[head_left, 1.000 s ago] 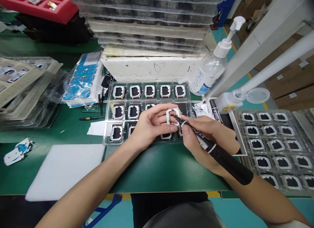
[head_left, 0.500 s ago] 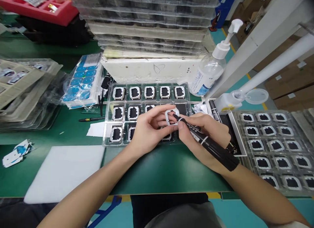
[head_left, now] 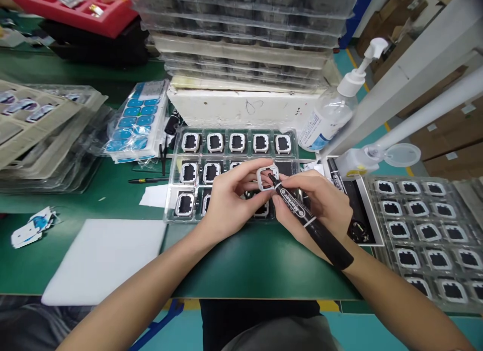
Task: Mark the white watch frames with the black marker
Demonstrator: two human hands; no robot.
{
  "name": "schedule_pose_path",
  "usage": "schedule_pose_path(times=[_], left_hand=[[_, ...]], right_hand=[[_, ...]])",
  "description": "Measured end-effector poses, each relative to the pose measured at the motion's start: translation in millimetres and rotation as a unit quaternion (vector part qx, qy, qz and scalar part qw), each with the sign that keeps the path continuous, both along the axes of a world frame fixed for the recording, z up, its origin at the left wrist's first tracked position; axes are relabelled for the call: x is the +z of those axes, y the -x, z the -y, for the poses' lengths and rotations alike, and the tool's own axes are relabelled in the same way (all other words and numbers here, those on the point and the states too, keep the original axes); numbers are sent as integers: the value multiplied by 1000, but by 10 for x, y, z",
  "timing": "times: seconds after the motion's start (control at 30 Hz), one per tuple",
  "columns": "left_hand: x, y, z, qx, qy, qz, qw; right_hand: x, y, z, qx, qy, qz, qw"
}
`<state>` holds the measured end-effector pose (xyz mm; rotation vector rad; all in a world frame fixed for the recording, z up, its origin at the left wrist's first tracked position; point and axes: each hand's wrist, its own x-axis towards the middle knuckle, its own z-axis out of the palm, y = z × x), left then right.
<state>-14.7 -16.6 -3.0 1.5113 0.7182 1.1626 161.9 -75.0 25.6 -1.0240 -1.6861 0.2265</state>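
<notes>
Frame, a small white square part with rounded corners and a dark open middle, is held up over the clear tray near the middle of the table. The left hand closes its grip on the frame, fingers on the left and lower edge and thumb below. The right hand closes its grip on a black marker, and the marker tip touches the inner edge of the frame.

On the left side lie stacks of pale trays, then a white foam sheet near the front edge of the table, and a pack of blue labels. The table is free and green between the foam sheet and the hands, and also in front of the hands up to the table edge.

In the clear tray I count five frames in the back row, all visible. The middle and front rows are partly hidden by the hands, so the full number cannot be told. Behind it stands a high stack of clear trays. To the right are one pump bottle and a second tray of frames, in three columns, cut by the picture edge.
</notes>
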Motion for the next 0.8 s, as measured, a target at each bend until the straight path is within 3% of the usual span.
schedule_pose_path(times=[0.57,0.8], left_hand=[[84,67,-40,7,-13,-5,1000],[68,67,-13,1,-26,-38,999]], right_hand=[[81,-62,39,43,-6,36,998],[10,-6,60,-15,23,-32,999]])
